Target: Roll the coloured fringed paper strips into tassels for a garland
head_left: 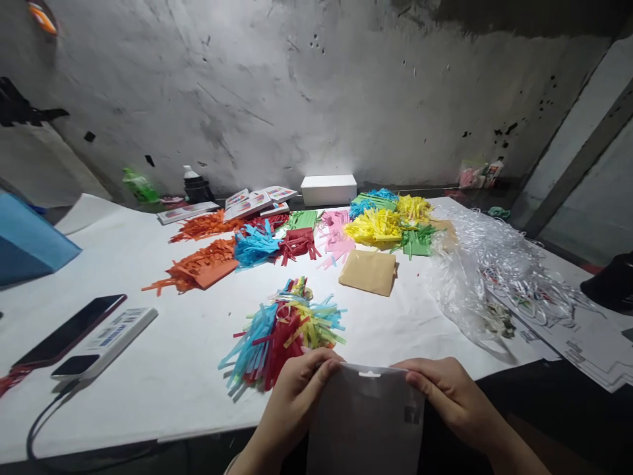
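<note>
Between both hands hangs a translucent plastic bag [366, 422] with a hang hole near its top edge and a small dark square label at its right. My left hand [306, 386] pinches the bag's top left corner. The top right corner is pinched by my right hand [445, 389]. Just beyond my left hand lies a bunch of tissue paper tassels [281, 336] in blue, red and yellow strips. A folded brown paper packet [368, 272] rests farther back on the white-covered table [192, 369].
Fringed paper bundles in orange [202, 264], blue [257, 243] and yellow [376, 226] line the back, near a white box [329, 190]. Clear plastic and white cords [494, 264] heap at right. A phone [72, 330] and a cabled power bank [106, 343] lie at left.
</note>
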A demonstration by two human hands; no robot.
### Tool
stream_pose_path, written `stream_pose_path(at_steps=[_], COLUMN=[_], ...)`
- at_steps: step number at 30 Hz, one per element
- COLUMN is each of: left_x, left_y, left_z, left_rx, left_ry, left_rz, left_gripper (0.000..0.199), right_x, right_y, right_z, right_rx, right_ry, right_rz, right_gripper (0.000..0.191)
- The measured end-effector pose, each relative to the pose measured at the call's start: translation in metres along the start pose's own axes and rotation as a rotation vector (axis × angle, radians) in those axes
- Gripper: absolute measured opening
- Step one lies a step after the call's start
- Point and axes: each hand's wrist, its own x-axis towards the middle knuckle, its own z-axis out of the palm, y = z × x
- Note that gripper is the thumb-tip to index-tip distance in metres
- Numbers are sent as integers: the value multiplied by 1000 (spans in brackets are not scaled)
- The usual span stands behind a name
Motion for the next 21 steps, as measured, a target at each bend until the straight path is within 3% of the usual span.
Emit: stream_pose_path(at_steps=[2, 4, 7, 11, 13, 18, 21], left_x=[1, 2, 0, -12, -19, -26, -29], left_y=[-8, -13, -7, 11, 13, -2, 0], left_z=[1, 0, -2, -3, -2, -2, -12], left_rx=[-208, -302, -97, 127, 47, -299, -277], left_ry=[-26, -58, -36, -28, -16, -2, -59], left_rz=[-127, -171, -8, 149, 110, -110, -72], left_gripper=[50, 54, 47, 35, 39, 48, 49], right_x=[-1, -1, 2, 4, 2, -5, -9], right_y=[-1, -2, -3, -8, -13, -19, -5], right_z=[-3, -6, -3, 11, 14, 6, 10], right_rx=[36, 115, 128, -132, -210, -103, -213], right_ry=[-78, -153, -166, 45, 35, -213, -101], right_rz=[-31, -35, -1, -18, -85, -161, -107], right_gripper=[37, 36, 38, 49, 48, 35, 35])
